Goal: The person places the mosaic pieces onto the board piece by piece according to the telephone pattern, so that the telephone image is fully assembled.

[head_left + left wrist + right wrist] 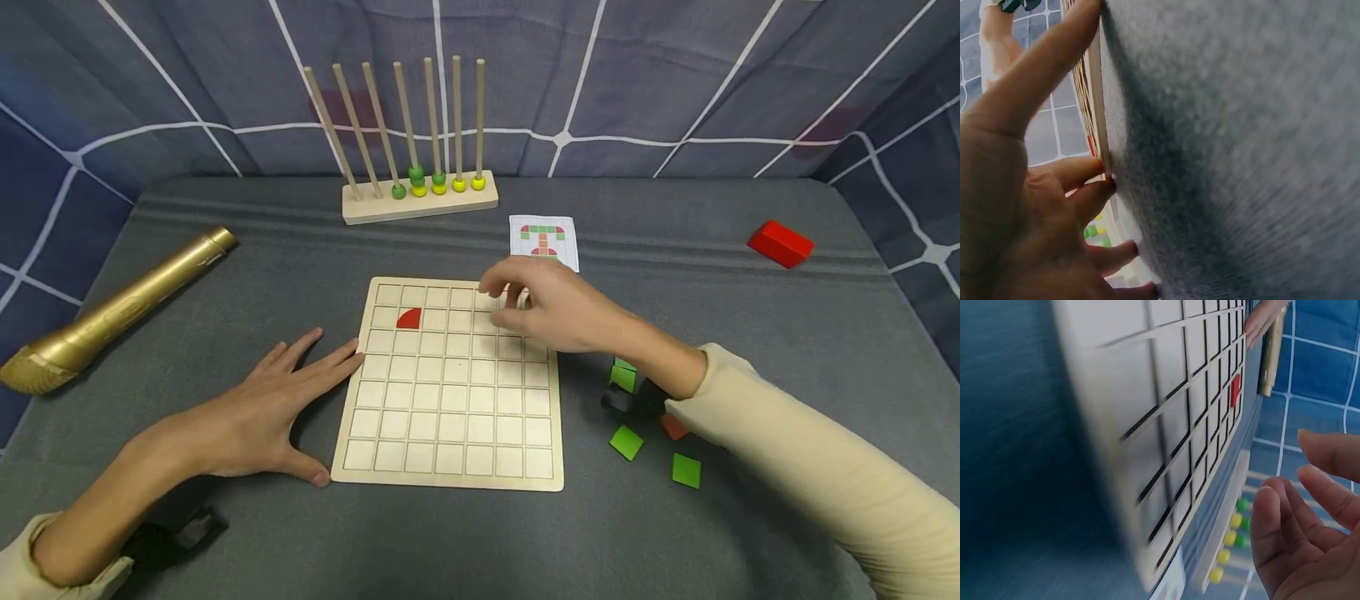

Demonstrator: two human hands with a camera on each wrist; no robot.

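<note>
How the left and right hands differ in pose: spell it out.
The left hand touches the left edge of the wooden board; the right hand is raised over its far right part.
The left hand's fingers are spread wide, thumb well apart; the right hand's are curled inward.
Both hands are bare, come out of pale sleeves, and show nothing held.

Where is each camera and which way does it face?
Head-worn: faces forward and down at the grid board; left hand, right hand show.
On left wrist: faces cloth beside the board; left hand, right arm show.
On right wrist: faces across the board; right hand, left fingers show.
Head and right wrist views share the red tile.
</note>
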